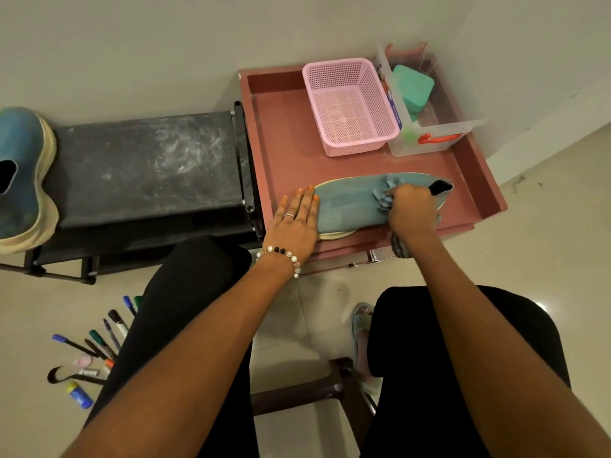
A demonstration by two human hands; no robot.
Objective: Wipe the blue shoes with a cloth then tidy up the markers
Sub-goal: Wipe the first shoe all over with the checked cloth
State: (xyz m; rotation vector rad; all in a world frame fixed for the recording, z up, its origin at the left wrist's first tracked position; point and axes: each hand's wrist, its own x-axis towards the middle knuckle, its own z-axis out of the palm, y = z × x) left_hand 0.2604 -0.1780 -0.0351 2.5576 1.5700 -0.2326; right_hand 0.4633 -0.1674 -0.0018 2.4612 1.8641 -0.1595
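Clear plastic box (pixel 429 133): blue label strip with white print on the side wall, too small and blurred to read.
Glue stick (pixel 79 395): blue label, lettering not legible.
Elsewhere: no readable text.

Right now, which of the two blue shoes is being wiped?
The blue knit shoe on the pink tray: the left hand steadies its toe, the right hand rubs a grey cloth on it. The other blue shoe sits untouched on the black rack.

Left hand (pixel 295 223) flat, fingers straight, pressing the toe of the shoe (pixel 350 203). Right hand (pixel 411 208) fisted around the cloth (pixel 383 198) at the shoe's middle. Both forearms extended.
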